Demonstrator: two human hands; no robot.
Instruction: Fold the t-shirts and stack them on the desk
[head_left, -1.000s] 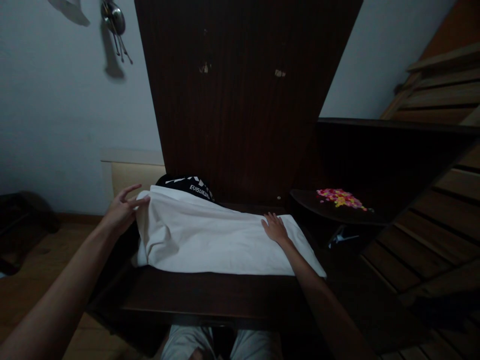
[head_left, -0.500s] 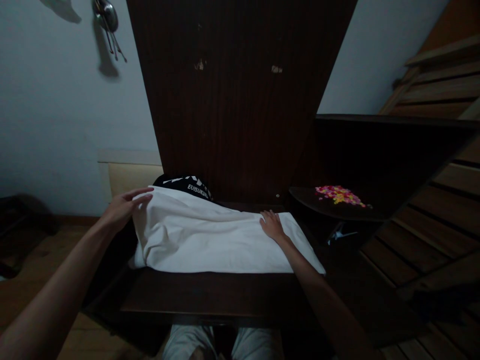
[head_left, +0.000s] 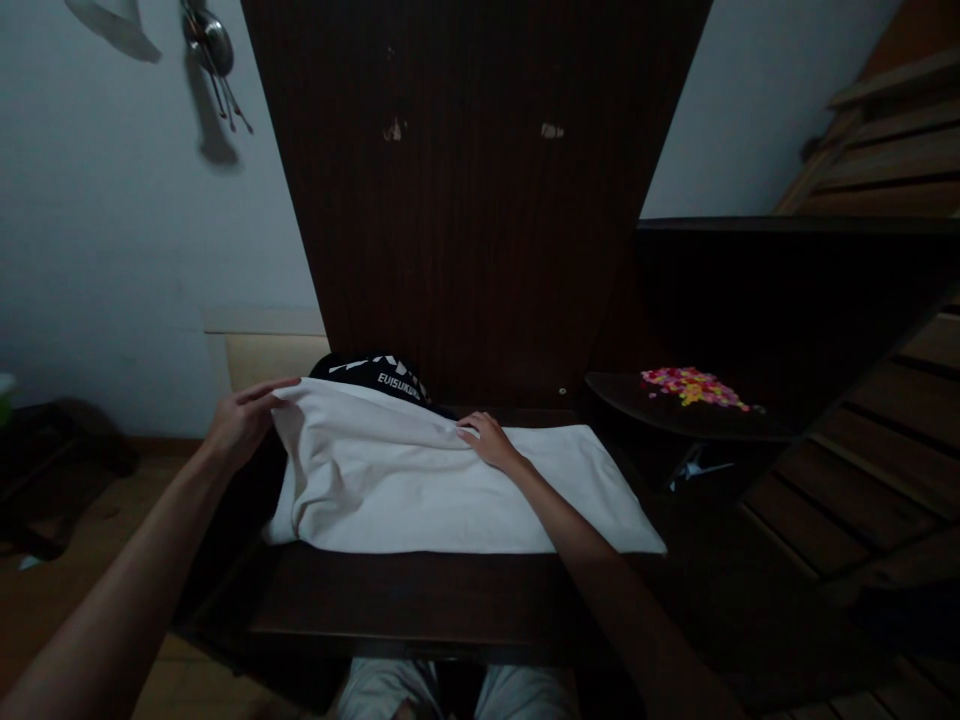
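Observation:
A white cloth point(head_left: 405, 500) lies folded into a long strip across the dark wooden desk, wrinkled near its left end. At its upper left corner my left hand point(head_left: 238, 425) pinches the edge and holds it slightly raised. My right hand point(head_left: 489, 440) is at the middle of the far edge, fingertips closed on the fabric there. Whether the cloth is a garment or a towel I cannot tell. Behind its left part sits a black item point(head_left: 379, 376) with white lettering, partly covered by the cloth.
The dark desk point(head_left: 420, 600) has a tall wooden panel point(head_left: 480, 230) at its back. On the right, a small rounded shelf point(head_left: 622, 393) bears pink and yellow decorations point(head_left: 694, 387). Metal utensils point(head_left: 214, 50) hang on the left wall. Wooden slats point(head_left: 892, 450) stand at far right.
My right hand has moved left along the cloth's far edge, from lying flat near the right end to gripping near the middle. My left hand's fingers have closed on the corner.

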